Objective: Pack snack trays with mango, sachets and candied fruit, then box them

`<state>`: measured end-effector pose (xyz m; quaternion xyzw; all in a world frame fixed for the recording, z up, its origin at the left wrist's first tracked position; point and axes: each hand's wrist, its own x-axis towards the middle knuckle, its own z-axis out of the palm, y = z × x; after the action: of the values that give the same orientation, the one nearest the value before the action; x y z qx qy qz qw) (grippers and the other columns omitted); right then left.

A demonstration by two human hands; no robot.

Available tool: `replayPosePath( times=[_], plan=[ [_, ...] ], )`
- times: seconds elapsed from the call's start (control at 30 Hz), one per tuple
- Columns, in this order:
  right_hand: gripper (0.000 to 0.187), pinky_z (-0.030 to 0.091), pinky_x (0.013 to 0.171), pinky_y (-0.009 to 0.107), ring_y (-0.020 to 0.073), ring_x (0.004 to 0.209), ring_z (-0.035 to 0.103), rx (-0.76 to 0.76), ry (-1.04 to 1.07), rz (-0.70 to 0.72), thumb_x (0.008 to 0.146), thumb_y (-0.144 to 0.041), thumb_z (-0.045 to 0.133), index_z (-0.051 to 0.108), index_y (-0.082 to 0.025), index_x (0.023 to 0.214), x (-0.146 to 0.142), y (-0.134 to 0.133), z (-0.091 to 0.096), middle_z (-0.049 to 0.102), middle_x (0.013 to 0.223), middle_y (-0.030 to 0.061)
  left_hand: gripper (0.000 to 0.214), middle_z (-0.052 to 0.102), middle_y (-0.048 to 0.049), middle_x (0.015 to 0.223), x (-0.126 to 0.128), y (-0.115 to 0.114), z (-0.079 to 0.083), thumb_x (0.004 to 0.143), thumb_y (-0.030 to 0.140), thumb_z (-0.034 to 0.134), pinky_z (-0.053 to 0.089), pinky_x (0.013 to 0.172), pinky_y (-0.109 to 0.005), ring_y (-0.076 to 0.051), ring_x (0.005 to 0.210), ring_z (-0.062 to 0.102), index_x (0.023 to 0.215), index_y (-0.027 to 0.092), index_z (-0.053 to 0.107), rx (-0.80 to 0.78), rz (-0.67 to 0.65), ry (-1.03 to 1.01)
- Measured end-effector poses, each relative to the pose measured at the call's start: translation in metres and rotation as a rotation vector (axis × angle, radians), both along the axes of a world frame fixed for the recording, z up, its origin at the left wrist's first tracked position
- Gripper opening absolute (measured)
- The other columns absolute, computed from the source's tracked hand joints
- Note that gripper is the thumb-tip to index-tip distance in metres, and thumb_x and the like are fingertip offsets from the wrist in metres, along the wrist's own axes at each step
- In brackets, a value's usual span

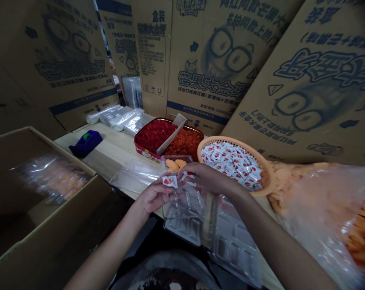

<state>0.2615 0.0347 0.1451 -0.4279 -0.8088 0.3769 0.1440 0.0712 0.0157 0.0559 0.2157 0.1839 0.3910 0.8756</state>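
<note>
Left hand pinches a red-and-white sachet between thumb and fingers. Right hand is almost against it, near a second sachet; whether that hand grips it, cannot tell. Below the hands lie clear plastic trays. Farther out: orange pieces, a basket heaped with sachets, a bag of orange pieces, a red tin of red and orange pieces, printed cartons.

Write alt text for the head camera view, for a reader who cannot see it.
Two bare hands work above a clear plastic tray: the left hand holds a small white-and-red sachet near the right hand. Beside them stand a round orange basket of sachets and a red tin of red and orange pieces.
</note>
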Motion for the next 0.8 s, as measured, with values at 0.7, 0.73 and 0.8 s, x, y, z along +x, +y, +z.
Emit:
replayPosePath(
  times=[0.7,0.73,0.8],
  plan=[
    [0.027,0.036,0.08,0.038,0.029,0.101,0.047,0.326,-0.709,-0.634,0.075,-0.02,0.054,0.057,-0.015,0.102,0.06,0.004,-0.03,0.053,0.106,0.0155,0.067,0.066,-0.0049,0.103,-0.029,-0.009,-0.004,0.064,-0.007,0.049,0.033,0.096,-0.057,-0.024,0.099,0.06,0.123,0.025,0.046,-0.104,0.096,0.038],
    [0.033,0.036,0.081,0.04,0.0311,0.105,0.044,0.356,-0.717,-0.67,0.074,-0.023,0.057,0.056,-0.017,0.106,0.063,0.009,-0.031,0.05,0.112,0.0156,0.069,0.065,-0.0052,0.105,-0.034,-0.011,-0.005,0.064,-0.006,0.049,0.032,0.096,-0.058,-0.025,0.1,0.059,0.125,0.026,0.044,-0.103,0.104,0.034],
    [0.035,0.035,0.083,0.041,0.0303,0.11,0.041,0.445,-0.631,-0.665,0.074,-0.026,0.059,0.054,-0.02,0.108,0.059,0.024,-0.035,0.047,0.118,0.0126,0.069,0.063,-0.0059,0.109,-0.045,-0.014,-0.008,0.066,-0.005,0.049,0.031,0.096,-0.059,-0.026,0.104,0.057,0.127,0.027,0.041,-0.1,0.131,0.031]
  ],
)
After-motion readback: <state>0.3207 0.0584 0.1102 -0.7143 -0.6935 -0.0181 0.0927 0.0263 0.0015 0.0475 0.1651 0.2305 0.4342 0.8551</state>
